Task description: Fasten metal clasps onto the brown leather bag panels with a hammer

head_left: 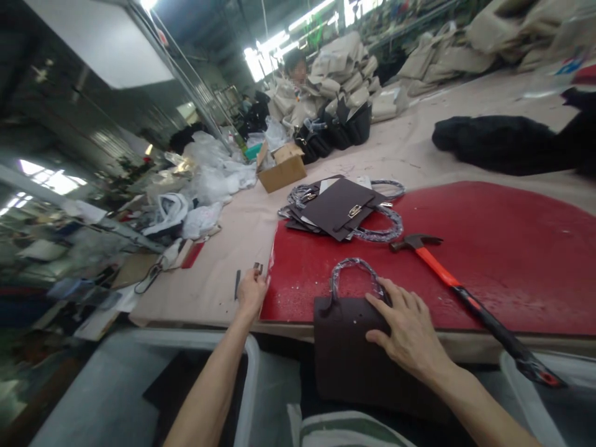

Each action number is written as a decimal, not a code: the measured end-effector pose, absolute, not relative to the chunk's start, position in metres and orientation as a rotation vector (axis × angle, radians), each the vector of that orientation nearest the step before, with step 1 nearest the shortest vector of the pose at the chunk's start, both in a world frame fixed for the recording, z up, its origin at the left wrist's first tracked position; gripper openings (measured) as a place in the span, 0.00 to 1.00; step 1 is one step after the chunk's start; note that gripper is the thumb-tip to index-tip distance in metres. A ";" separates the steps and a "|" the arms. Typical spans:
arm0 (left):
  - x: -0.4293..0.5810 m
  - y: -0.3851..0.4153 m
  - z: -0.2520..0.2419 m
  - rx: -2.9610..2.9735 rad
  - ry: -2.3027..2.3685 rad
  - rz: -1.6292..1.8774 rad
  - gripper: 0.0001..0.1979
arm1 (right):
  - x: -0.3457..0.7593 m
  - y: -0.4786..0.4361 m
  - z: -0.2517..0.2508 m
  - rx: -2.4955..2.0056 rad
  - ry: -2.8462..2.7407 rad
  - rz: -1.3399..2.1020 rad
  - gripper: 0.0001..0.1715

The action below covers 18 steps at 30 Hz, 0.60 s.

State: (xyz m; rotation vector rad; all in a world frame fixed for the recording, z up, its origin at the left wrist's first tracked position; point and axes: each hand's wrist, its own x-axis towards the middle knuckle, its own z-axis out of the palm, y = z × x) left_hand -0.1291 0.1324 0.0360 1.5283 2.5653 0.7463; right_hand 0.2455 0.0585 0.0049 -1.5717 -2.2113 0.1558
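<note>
My left hand (pixel 252 290) is at the left edge of the red board, its fingers pinched at a small metal piece (pixel 257 267). Just left of it lies a thin dark strip (pixel 237 284). My right hand (pixel 406 323) lies with its fingers spread on a dark brown bag panel (pixel 347 354), near one foot of the panel's plastic-wrapped handle (pixel 356 262). That panel hangs over the table's front edge. Farther back, several similar panels (pixel 342 206) are stacked, with wrapped handles and a gold-coloured clasp (pixel 354 211) on the top one.
A claw hammer (pixel 447 273) lies across the red board (pixel 512 248), its handle jutting past the front edge. Behind are a cardboard box (pixel 282 174), black bags (pixel 344 130), heaped beige bags (pixel 344 68) and black cloth (pixel 498 139). A bin (pixel 254 372) stands below, left.
</note>
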 end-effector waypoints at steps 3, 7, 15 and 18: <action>-0.133 0.128 0.026 1.536 2.568 0.628 0.10 | 0.245 0.056 0.011 -1.598 -2.217 0.211 0.37; -0.117 0.120 0.023 1.621 2.511 0.636 0.13 | 0.244 0.053 0.018 -1.638 -2.211 0.266 0.38; 0.002 0.065 0.019 2.160 1.865 0.972 0.10 | 0.245 0.053 0.011 -1.632 -2.092 0.311 0.55; 0.037 0.050 0.007 2.141 1.843 0.955 0.18 | 0.241 0.056 0.011 -1.635 -2.035 0.268 0.50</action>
